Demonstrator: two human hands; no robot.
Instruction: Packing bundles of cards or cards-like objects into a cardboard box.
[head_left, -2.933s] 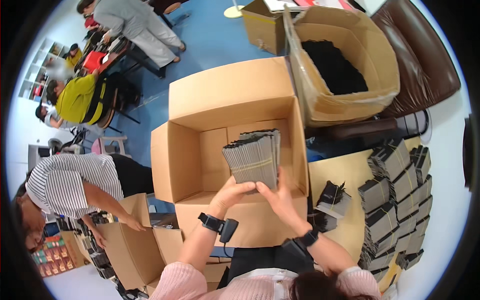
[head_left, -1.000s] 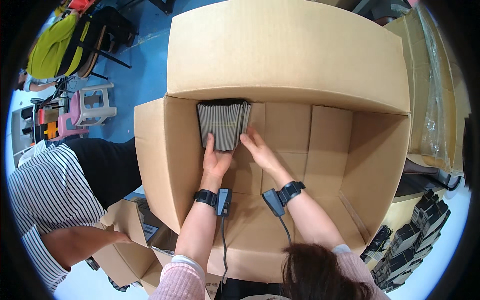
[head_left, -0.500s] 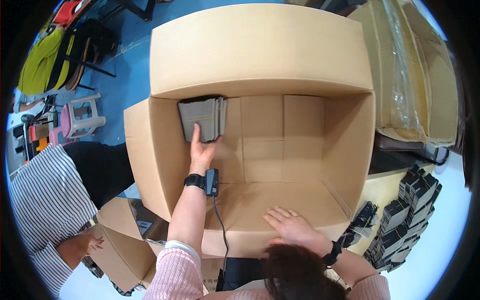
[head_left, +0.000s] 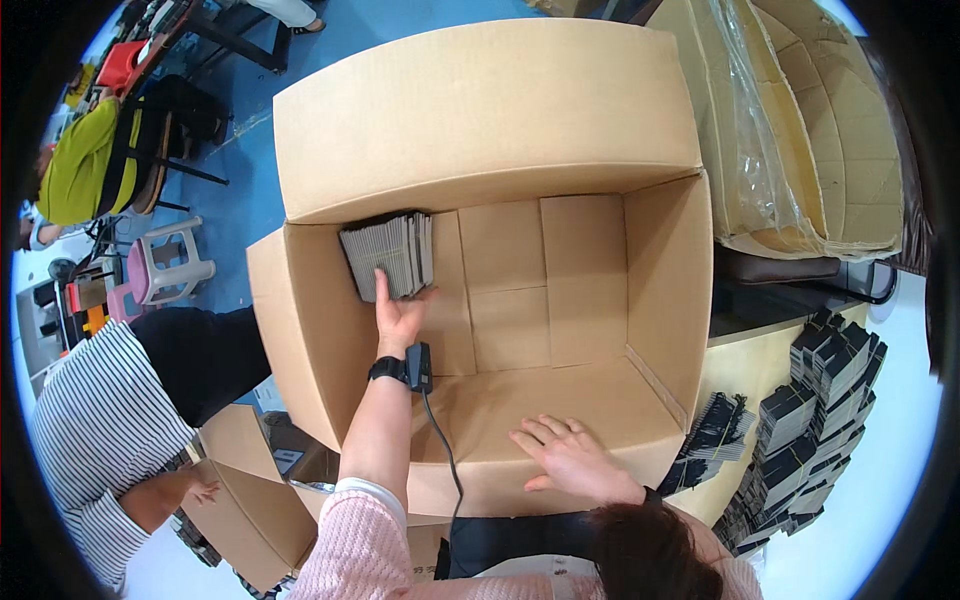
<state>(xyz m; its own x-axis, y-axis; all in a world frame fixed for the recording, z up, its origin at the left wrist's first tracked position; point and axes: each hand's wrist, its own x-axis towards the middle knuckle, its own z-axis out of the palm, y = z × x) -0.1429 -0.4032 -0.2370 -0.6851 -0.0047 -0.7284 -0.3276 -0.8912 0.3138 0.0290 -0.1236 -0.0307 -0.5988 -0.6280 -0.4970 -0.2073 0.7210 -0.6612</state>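
Observation:
A large open cardboard box (head_left: 584, 279) fills the middle of the head view. In its back left corner lies a bundle of grey card-like pieces with black edges (head_left: 387, 247). My left hand (head_left: 398, 314) holds this bundle at its near edge, with fingers pressed on it. My right hand (head_left: 566, 459) lies spread and open, palm down, on the box's front side, holding nothing.
An opened carton with clear tape (head_left: 840, 140) stands behind on the right. Stacked grey-and-black bundles (head_left: 812, 405) lie on a pale table (head_left: 738, 357). At left, a co-worker in stripes (head_left: 110, 400) reaches toward another carton (head_left: 245, 522). A seated person (head_left: 80, 160) and stools (head_left: 175, 260) are farther back.
The bundle went from being held up over the box into its back left corner. My right hand left the bundle and moved down to the box's front side; my left stays on it.

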